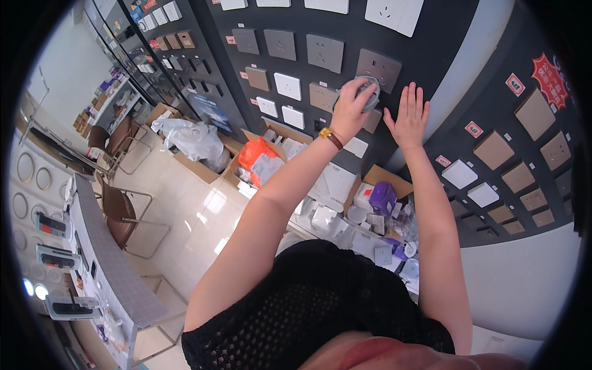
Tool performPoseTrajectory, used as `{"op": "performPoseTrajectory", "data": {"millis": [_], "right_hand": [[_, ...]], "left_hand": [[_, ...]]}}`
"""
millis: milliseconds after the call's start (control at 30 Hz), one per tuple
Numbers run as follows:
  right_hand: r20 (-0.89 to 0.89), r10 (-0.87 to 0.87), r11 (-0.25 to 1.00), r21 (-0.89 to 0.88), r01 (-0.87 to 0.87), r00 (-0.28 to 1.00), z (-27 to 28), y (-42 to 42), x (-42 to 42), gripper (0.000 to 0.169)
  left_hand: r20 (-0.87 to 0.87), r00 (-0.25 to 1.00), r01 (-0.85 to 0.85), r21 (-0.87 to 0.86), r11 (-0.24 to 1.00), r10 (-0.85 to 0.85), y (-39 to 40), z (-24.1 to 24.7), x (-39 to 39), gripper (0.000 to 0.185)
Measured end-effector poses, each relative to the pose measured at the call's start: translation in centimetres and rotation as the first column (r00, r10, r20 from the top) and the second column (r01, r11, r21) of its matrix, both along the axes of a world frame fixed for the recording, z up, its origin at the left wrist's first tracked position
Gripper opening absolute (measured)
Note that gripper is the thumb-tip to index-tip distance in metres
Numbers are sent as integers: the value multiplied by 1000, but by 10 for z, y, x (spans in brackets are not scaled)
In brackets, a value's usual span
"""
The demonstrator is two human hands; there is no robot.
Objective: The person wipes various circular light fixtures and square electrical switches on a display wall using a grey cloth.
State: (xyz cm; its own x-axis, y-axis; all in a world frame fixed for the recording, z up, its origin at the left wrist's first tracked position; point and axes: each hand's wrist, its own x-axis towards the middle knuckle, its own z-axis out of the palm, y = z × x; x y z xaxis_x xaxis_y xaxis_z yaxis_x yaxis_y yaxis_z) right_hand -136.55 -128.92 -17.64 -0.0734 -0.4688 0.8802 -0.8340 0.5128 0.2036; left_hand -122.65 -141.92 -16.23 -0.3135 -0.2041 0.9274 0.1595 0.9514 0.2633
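Note:
My left hand, with a watch on its wrist, grips a grey cloth against the dark display panel. The cloth lies at the lower edge of a grey metallic socket plate and hides part of it. To the right, my right hand rests flat near the panel's edge, thumb spread and holding nothing. A beige socket plate sits just left of the cloth. Below my left hand is another plate, partly covered. A white socket plate is mounted further left.
Below the panel stand open cardboard boxes with packages, a purple box and an orange bag. A second switch panel angles away at right. Brown chairs and a long counter are at left.

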Motion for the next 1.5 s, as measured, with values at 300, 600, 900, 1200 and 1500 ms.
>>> {"op": "performPoseTrajectory", "data": {"millis": [300,600,900,1200,1500], "right_hand": [[-6,13,998,-56,-13,1000,-6,-4,-7,70],[89,73,997,14,-74,993,-7,7,8,66],[5,-46,994,97,45,999,-52,6,-5,61],[-27,-74,994,75,76,997,-56,4,-7,58],[-47,-78,994,76,82,996,-52,6,-4,57]], "left_hand": [[8,999,44,-72,996,-43,-3,26,-3,66],[70,994,-100,257,961,85,-53,-66,47,59],[133,989,-106,322,941,66,-25,-91,20,67],[55,980,-194,444,875,190,-52,-92,20,69],[13,979,-177,553,814,205,-49,-105,15,58]]}}
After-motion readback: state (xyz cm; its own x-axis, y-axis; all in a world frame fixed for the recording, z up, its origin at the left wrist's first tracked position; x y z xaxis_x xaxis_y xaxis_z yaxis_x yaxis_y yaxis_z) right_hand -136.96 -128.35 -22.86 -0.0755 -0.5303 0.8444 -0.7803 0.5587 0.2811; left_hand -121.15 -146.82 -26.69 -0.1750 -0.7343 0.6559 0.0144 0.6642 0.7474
